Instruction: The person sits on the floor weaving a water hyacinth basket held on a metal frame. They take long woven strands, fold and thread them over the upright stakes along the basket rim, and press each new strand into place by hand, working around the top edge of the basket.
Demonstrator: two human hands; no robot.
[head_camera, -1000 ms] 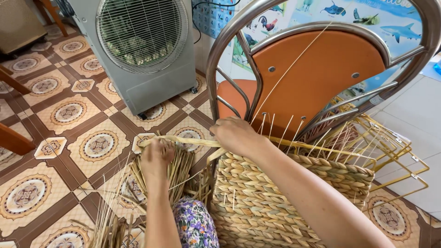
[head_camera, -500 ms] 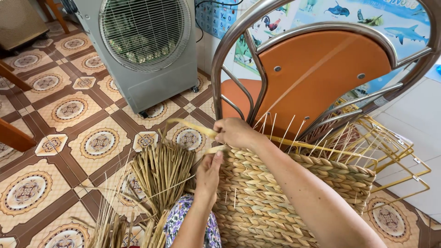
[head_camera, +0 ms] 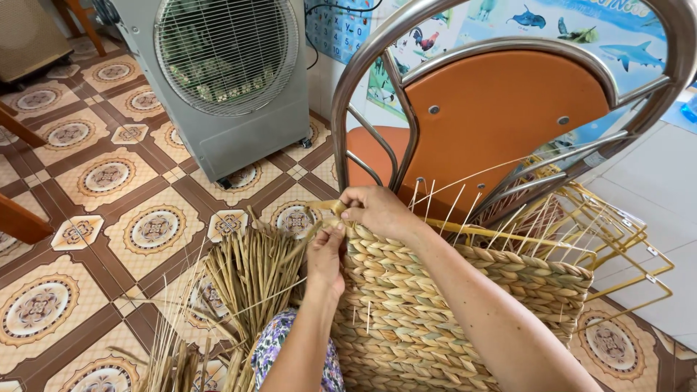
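A half-woven straw basket (head_camera: 450, 297) on a yellow wire frame (head_camera: 617, 239) stands in front of me, tilted against a chair. My right hand (head_camera: 377, 210) pinches a flat straw strand (head_camera: 330, 207) at the basket's top left corner. Just below it, my left hand (head_camera: 327, 258) grips the same strand against the woven edge. Thin stalks stick up from the rim.
A bundle of loose straw (head_camera: 247, 276) lies on the patterned tile floor (head_camera: 94, 239) at my left. An orange chair with a steel tube frame (head_camera: 501, 109) stands behind the basket. A grey fan unit (head_camera: 225, 72) sits at the back left.
My left hand has come in from the straw bundle to the basket's corner, below my right hand. The strand that stretched out to the left is now drawn in short.
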